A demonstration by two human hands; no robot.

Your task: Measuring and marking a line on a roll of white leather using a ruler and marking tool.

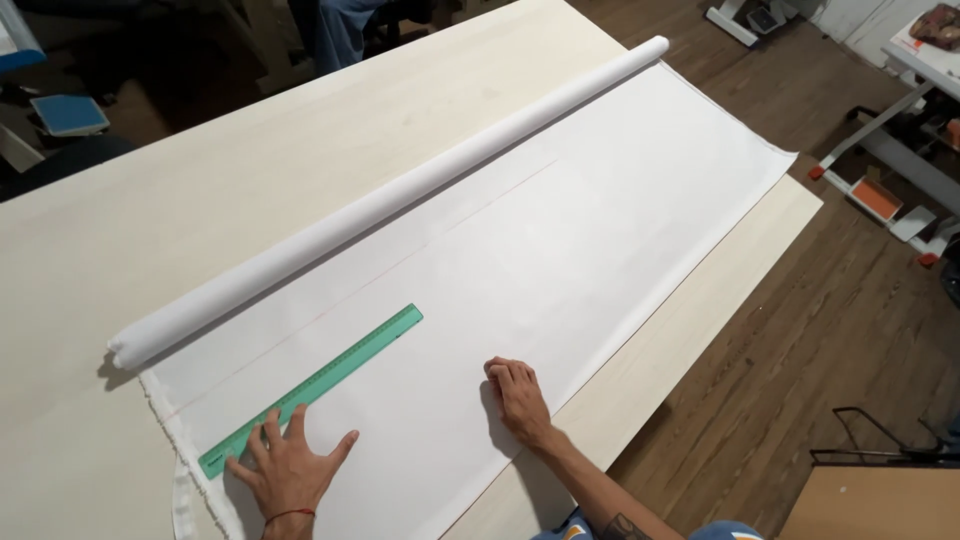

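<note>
**Green ruler pinned flat on white fabric**

Green ruler [312, 390], a long translucent plastic one, lies at a slant on the unrolled white fabric [560, 260] near the cloth's frayed near end, running just beside and along a faint red line [330, 311] drawn down the fabric. My left hand [290, 465] presses on the ruler's lower end with fingers spread wide and flat; it grips nothing, only holds the ruler down. A thin red string circles that wrist. My right hand [518, 398] rests palm down on the bare fabric, well apart from the ruler, fingers curled slightly and closed around nothing that I can see. The rest of the cloth is wound on a white roll [400, 195] that lies across the pale wooden table [200, 200], touching the far edge of the spread sheet. The fabric's right-hand end reaches the table's corner. Beyond the table lies a dark wooden floor [800, 330], with the metal frame of a white stand [890, 170] at the upper right.
</note>
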